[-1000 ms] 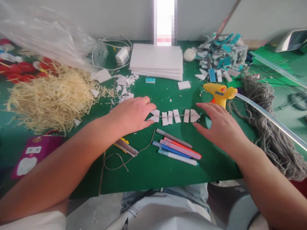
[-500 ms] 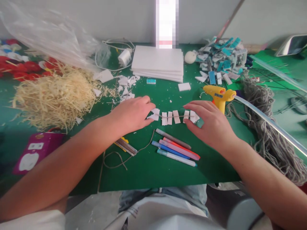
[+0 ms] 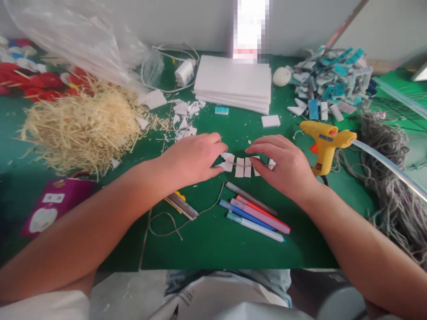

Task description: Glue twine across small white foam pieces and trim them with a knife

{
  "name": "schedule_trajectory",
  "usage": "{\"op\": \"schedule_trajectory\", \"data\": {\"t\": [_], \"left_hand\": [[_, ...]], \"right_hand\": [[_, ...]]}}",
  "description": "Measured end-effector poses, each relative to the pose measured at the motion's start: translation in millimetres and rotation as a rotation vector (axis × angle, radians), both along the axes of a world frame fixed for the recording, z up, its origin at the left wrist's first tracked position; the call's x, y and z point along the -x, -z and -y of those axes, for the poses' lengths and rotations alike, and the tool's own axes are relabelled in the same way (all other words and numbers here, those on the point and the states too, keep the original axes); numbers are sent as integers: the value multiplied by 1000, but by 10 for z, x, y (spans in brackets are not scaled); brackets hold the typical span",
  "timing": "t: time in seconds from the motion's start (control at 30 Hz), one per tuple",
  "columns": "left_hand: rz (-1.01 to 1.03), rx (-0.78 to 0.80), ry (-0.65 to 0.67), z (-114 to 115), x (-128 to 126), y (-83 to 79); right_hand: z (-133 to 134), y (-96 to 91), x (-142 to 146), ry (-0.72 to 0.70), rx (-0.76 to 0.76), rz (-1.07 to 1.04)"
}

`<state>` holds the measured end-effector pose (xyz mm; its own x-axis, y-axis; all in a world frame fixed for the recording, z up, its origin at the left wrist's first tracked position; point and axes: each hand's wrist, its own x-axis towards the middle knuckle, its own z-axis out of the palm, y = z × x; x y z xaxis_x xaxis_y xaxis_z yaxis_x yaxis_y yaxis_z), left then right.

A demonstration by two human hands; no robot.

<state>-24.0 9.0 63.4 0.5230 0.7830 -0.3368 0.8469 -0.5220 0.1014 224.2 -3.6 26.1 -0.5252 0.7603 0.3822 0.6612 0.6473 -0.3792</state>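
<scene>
A short row of small white foam-board pieces (image 3: 239, 167) lies on the green table, with a thin grey cord (image 3: 235, 164) running across them. At the left end, my left hand (image 3: 196, 155) has thumb and fingers closed about a notched white end piece (image 3: 228, 162). My right hand (image 3: 283, 162) curves over the right part of the row, thumb and forefinger at a white piece (image 3: 256, 171) that they partly cover. Another white piece (image 3: 271, 164) shows under that palm. Just below the row lie several coloured pens (image 3: 255, 213).
A yellow glue gun (image 3: 325, 138) stands right of my right hand, beside grey yarn (image 3: 383, 146). Behind are stacked white boards (image 3: 233, 84) and a heap of small grey-blue pieces (image 3: 333, 80). Left are straw shreds (image 3: 83, 129), white scraps (image 3: 183, 118) and a utility knife (image 3: 182, 205).
My right hand has shifted left along the row, from the pieces near its right end to one nearer the middle. My left hand stays at the left end piece. The view has shifted slightly.
</scene>
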Motion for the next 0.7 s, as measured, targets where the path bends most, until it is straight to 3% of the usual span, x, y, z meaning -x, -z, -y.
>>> {"op": "schedule_trajectory", "data": {"t": [0.1, 0.2, 0.3, 0.4, 0.53, 0.7], "left_hand": [[45, 25, -42, -33, 67, -47], [49, -71, -145, -59, 164, -206], [-134, -226, -358, -80, 253, -397], [-357, -185, -483, -114, 320, -476], [-407, -127, -445, -165, 396, -376], [-148, -172, -350, -155, 333, -233]], "right_hand": [[0, 30, -2, -55, -117, 4], [26, 2, 11, -69, -231, -27], [74, -88, 9, -101, -264, -21], [117, -183, -6, -193, -319, 35], [137, -244, -40, -333, -386, 51], [125, -270, -113, -411, -411, 84]]}}
